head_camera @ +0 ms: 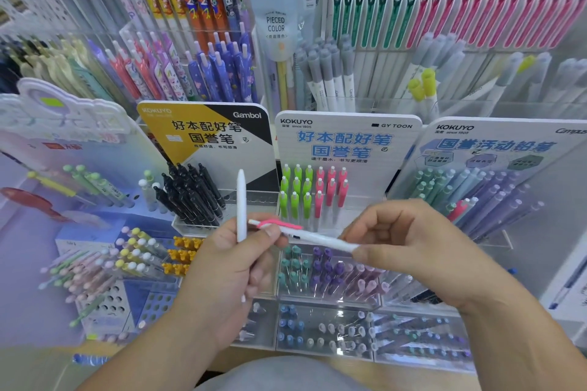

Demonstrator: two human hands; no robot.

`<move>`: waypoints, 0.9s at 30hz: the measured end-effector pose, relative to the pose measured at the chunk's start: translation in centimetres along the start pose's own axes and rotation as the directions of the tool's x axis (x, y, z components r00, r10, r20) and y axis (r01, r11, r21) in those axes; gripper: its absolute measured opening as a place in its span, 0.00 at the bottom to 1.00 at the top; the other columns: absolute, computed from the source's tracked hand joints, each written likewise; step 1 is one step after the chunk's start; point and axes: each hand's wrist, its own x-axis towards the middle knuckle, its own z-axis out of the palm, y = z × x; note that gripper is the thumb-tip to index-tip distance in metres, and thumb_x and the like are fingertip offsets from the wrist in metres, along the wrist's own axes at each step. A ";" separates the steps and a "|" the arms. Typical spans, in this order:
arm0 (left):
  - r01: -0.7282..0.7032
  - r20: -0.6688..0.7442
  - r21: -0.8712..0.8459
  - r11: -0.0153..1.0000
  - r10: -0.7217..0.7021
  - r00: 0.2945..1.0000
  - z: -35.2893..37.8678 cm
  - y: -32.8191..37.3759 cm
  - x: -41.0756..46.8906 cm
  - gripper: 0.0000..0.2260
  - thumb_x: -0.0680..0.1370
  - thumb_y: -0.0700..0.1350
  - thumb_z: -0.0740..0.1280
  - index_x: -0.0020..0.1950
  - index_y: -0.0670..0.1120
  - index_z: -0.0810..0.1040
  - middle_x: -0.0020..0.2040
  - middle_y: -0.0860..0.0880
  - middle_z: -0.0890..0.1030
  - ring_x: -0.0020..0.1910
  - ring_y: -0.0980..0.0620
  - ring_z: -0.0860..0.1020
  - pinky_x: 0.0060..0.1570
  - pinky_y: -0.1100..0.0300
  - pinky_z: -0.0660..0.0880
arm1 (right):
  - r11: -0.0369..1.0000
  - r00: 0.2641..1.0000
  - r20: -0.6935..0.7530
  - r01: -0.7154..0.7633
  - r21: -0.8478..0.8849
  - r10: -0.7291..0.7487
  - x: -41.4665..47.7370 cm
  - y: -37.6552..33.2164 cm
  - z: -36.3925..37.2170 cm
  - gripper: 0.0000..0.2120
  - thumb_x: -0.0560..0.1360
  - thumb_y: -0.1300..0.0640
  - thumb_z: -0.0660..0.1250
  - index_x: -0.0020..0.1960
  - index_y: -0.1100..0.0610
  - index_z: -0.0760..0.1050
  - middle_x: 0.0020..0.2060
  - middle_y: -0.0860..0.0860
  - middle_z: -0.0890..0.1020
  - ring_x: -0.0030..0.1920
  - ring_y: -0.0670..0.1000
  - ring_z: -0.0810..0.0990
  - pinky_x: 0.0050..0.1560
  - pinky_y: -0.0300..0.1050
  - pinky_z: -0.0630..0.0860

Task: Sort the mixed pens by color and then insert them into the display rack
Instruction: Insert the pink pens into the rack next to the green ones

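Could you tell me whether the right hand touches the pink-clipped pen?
Touching: the head view shows the right hand pinching the pink-clipped pen at one end.

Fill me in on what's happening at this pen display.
A person is standing at a stationery shelf with two pens in hand. The left hand grips a plain white pen upright, and its thumb touches the clip end of a pink-clipped pen. The right hand pinches that pen's other end, so it lies level between the hands. It is just in front of the Kokuyo rack, which holds green and pink pens. Neither held pen is in a slot yet.
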 end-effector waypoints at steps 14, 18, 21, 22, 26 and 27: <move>-0.057 0.101 0.208 0.976 0.037 0.994 1.4 0.0 -0.4 0.13 0.68 0.46 0.72 0.52 0.51 0.85 0.38 0.39 0.75 0.24 0.54 0.61 0.24 0.63 0.59 | 0.975 0.998 0.022 -0.059 0.213 0.056 1.1 1.0 3.8 0.19 0.70 0.70 0.74 0.58 0.55 0.79 0.41 0.59 0.84 0.44 0.63 0.83 0.45 0.57 0.81; 0.001 0.120 0.170 0.985 -0.022 0.992 0.9 -0.2 -0.4 0.17 0.73 0.56 0.64 0.54 0.49 0.84 0.47 0.42 0.83 0.24 0.53 0.63 0.27 0.60 0.56 | 0.988 0.990 -0.144 0.032 0.152 -0.010 0.9 0.2 2.8 0.33 0.70 0.72 0.73 0.67 0.44 0.71 0.42 0.59 0.82 0.39 0.58 0.84 0.38 0.46 0.80; 0.049 0.115 0.129 0.990 -0.064 0.991 0.4 -0.7 -0.3 0.20 0.76 0.56 0.60 0.54 0.46 0.84 0.44 0.41 0.81 0.24 0.52 0.63 0.29 0.57 0.53 | 0.987 0.916 -0.367 0.151 -0.054 -0.161 1.3 0.0 1.8 0.33 0.71 0.66 0.75 0.65 0.38 0.68 0.41 0.54 0.83 0.41 0.56 0.85 0.44 0.56 0.83; 0.056 0.111 0.124 0.991 -0.070 0.991 0.2 -0.9 -0.3 0.20 0.76 0.56 0.60 0.54 0.45 0.84 0.43 0.41 0.81 0.23 0.52 0.63 0.29 0.57 0.53 | 0.978 0.885 -0.416 0.176 -0.115 -0.209 1.5 0.1 1.6 0.33 0.71 0.64 0.76 0.65 0.36 0.68 0.42 0.52 0.83 0.41 0.54 0.85 0.45 0.57 0.83; 0.081 0.096 0.111 0.990 -0.092 0.991 0.0 -1.4 -0.3 0.20 0.74 0.57 0.60 0.52 0.46 0.85 0.43 0.41 0.81 0.23 0.52 0.64 0.28 0.59 0.54 | 0.926 0.791 -0.494 0.248 -0.284 -0.363 2.3 0.8 1.7 0.38 0.72 0.63 0.76 0.66 0.30 0.62 0.44 0.47 0.81 0.41 0.49 0.84 0.45 0.50 0.83; 0.086 0.093 0.107 0.991 -0.096 0.991 -0.1 -1.4 -0.3 0.20 0.74 0.57 0.60 0.52 0.46 0.85 0.43 0.40 0.81 0.23 0.52 0.63 0.27 0.59 0.54 | 0.909 0.779 -0.486 0.254 -0.331 -0.395 2.6 1.1 2.0 0.37 0.72 0.63 0.76 0.65 0.31 0.63 0.43 0.46 0.80 0.41 0.47 0.84 0.46 0.48 0.82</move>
